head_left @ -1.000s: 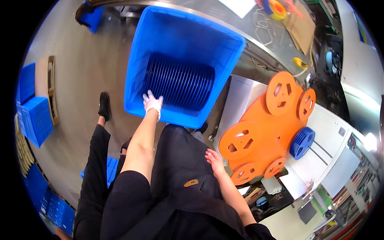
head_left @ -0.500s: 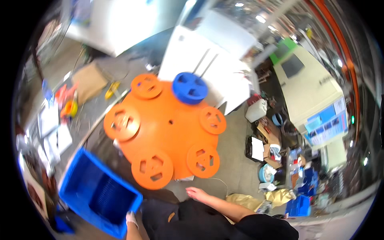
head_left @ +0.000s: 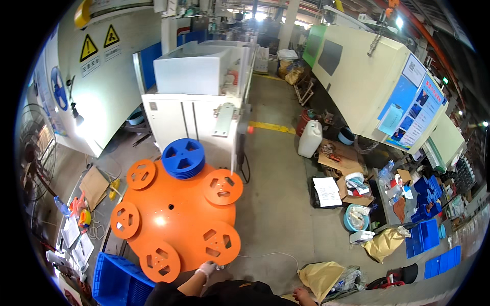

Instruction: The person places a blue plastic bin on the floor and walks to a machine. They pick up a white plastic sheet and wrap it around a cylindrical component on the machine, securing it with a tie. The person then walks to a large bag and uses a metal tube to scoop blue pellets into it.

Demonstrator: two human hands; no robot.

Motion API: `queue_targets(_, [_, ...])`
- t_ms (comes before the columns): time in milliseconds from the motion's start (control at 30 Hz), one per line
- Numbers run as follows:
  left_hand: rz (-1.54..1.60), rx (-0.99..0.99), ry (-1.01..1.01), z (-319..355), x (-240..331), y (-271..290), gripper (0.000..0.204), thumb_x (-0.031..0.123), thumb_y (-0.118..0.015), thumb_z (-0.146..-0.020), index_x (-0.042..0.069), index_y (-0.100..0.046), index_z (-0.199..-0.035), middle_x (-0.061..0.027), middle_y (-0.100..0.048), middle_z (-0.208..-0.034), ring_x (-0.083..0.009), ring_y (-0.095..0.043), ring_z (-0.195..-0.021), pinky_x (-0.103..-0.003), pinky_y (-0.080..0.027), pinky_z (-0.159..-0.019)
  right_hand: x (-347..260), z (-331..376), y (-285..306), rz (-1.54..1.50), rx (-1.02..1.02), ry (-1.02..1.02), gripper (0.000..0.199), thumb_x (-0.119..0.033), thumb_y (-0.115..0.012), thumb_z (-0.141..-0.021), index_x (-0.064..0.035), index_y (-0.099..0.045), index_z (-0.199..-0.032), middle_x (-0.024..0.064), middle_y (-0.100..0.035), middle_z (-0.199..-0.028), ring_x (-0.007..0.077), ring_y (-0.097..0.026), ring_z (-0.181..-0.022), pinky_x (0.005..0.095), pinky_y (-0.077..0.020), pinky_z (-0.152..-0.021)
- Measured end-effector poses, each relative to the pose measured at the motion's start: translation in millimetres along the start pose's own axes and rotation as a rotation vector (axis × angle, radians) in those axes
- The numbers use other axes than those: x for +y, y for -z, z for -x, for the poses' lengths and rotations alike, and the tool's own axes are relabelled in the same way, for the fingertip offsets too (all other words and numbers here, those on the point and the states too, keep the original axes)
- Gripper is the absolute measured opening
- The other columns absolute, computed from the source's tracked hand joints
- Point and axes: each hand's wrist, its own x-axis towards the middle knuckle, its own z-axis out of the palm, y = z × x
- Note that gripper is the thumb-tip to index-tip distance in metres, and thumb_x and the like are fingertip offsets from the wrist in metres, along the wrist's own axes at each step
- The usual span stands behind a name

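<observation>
Far left, we're seeing a standing fan (head_left: 38, 137), then a grey bench (head_left: 102, 210) that is carrying papers (head_left: 82, 250), a yellow tape roll (head_left: 84, 219) and a brown cardboard sheet (head_left: 94, 186). Below the bench, we're getting a blue bin (head_left: 103, 279), cut by the lower edge; dark blue discs (head_left: 140, 291) are standing in a row inside it.

Next, the big orange plate (head_left: 178, 201): it's filling the lower left-centre, right in front of us. Five orange discs (head_left: 125, 220) with cut-out slots are lying around its rim. A blue stack of slotted discs (head_left: 184, 157) is sitting at the far side, near the white cabinet (head_left: 171, 122).

Our left hand (head_left: 207, 267), in a pale glove, is sitting at the plate's near edge, just beside the lower right orange disc. Fingers are showing too small: we're not able to tell whether they're gripping or only touching.

Our right hand (head_left: 302, 296), bare, is showing at the bottom edge, next to a yellowish sack (head_left: 322, 279), well apart from the plate. It's partly cut off, so we're not able to tell its grip either.

Further right, a white jug (head_left: 310, 140) is standing near the cream machine (head_left: 357, 71); blue crates (head_left: 422, 238) are lying at far right.
</observation>
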Motion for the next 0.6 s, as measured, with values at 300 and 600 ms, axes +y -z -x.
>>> queue_targets(300, [-0.288,-0.388,-0.814,-47,354,-72,0.046,0.033,-0.051,-0.092,0.009,-0.048,-0.131,-0.0218,-0.062,-0.112,-0.0346,-0.061,-0.101,-0.038,-0.049,-0.085,-99,-145,24,0.085,-0.354,0.175,0.026,-0.03,-0.059,-0.089,-0.008,-0.06,-0.101,0.0057,-0.058,-0.08,0.0196,-0.057,-0.066,0.0357,-0.0455,-0.058])
queue_targets(600, [-0.795,-0.266,-1.029,-186,602,8,0.038,0.038,-0.044,-0.092,0.013,-0.061,-0.115,-0.016,-0.064,-0.105,-0.0363,-0.059,-0.096,-0.044,-0.047,-0.081,-348,-309,110,0.569,-0.142,0.515,0.038,-0.033,-0.05,-0.089,-0.0103,-0.061,-0.119,0.0154,-0.061,-0.117,0.0329,-0.06,-0.101,0.043,-0.0478,-0.085])
